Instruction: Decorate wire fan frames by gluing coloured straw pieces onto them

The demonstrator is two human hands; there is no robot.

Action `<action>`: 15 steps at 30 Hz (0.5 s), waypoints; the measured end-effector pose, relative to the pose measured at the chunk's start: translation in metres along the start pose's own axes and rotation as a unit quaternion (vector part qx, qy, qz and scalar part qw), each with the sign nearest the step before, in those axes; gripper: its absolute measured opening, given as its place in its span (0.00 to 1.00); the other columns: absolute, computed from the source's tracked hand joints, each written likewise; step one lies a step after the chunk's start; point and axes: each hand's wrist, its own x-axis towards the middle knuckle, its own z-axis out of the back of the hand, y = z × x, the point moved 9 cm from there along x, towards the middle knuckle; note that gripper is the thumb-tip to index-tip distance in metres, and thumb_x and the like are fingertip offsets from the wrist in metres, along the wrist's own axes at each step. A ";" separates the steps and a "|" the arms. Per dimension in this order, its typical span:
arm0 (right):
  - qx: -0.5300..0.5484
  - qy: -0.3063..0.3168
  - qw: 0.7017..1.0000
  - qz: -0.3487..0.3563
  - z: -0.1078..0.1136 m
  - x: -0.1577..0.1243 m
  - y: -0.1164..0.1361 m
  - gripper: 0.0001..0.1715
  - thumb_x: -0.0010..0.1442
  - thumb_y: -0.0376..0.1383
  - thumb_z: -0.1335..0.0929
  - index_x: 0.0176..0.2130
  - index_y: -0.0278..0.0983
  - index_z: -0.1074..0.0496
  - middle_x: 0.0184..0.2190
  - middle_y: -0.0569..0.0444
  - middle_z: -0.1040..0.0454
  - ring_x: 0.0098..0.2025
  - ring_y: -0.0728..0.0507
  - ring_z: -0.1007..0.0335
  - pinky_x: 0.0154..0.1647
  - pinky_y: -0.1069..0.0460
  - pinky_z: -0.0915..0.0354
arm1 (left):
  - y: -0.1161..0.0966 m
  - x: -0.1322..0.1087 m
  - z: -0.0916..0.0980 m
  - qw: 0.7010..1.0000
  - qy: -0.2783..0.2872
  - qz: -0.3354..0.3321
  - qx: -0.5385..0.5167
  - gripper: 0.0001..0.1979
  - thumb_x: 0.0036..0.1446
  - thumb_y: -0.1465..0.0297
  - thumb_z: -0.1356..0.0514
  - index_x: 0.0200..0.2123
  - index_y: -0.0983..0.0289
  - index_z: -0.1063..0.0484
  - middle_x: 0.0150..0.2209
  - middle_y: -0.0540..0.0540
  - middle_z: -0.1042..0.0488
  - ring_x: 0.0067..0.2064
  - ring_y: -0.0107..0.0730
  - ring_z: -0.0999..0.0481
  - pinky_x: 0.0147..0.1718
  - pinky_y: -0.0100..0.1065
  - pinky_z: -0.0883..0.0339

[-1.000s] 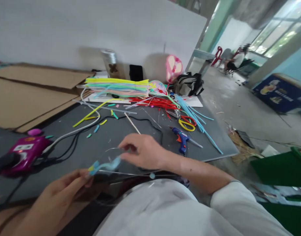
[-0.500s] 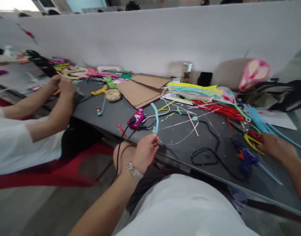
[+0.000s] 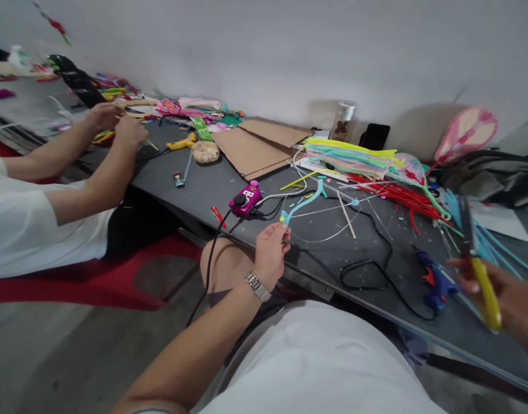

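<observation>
My left hand (image 3: 271,251), a watch on its wrist, pinches the lower end of a light blue fuzzy strip (image 3: 305,202) like a pipe cleaner. A small yellow piece shows on the strip by the fingertips, and its far end is bent over the table. On the right, my right hand (image 3: 501,293) is closed around yellow-handled scissors (image 3: 484,284), raised with the dark blades upward; they are blurred. Just left of that hand lies a blue glue gun (image 3: 436,282). A clear thin loop and sticks lie beyond my left hand.
A purple power adapter (image 3: 245,198) with black cords sits left of my left hand. Bundles of coloured pipe cleaners (image 3: 350,155), cardboard (image 3: 255,146) and a metal bottle (image 3: 344,121) stand along the wall. At left, a co-worker's hands (image 3: 121,123) work beside a yellow glue gun (image 3: 182,142).
My right hand has lifted the yellow-handled scissors off the table, blades now upward. My left hand has shifted slightly right and up; the blue strip now leans right. The view has tilted down.
</observation>
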 end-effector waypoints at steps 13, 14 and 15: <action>0.274 0.057 0.958 0.062 -0.217 -0.015 0.145 0.21 0.50 0.46 0.22 0.39 0.39 0.26 0.38 0.52 0.19 0.27 0.48 0.27 0.31 0.49 0.26 | 0.017 -0.020 -0.036 0.996 0.056 -0.038 0.051 0.20 0.47 0.55 0.29 0.29 0.63 0.33 0.22 0.46 0.30 0.22 0.22 0.33 0.18 0.25 0.45; 0.291 0.055 0.953 0.059 -0.221 -0.013 0.146 0.21 0.50 0.45 0.22 0.39 0.39 0.26 0.36 0.53 0.19 0.28 0.47 0.25 0.32 0.49 0.25 | 0.018 -0.019 -0.036 0.996 0.060 -0.039 0.056 0.20 0.48 0.55 0.30 0.29 0.62 0.33 0.22 0.47 0.29 0.21 0.21 0.34 0.18 0.25 0.45; 0.305 0.050 0.949 0.056 -0.223 -0.012 0.146 0.20 0.50 0.44 0.22 0.38 0.39 0.27 0.34 0.54 0.20 0.29 0.46 0.23 0.34 0.48 0.23 | 0.020 -0.019 -0.036 0.995 0.065 -0.038 0.061 0.19 0.49 0.55 0.31 0.29 0.62 0.33 0.21 0.47 0.29 0.20 0.21 0.35 0.18 0.25 0.45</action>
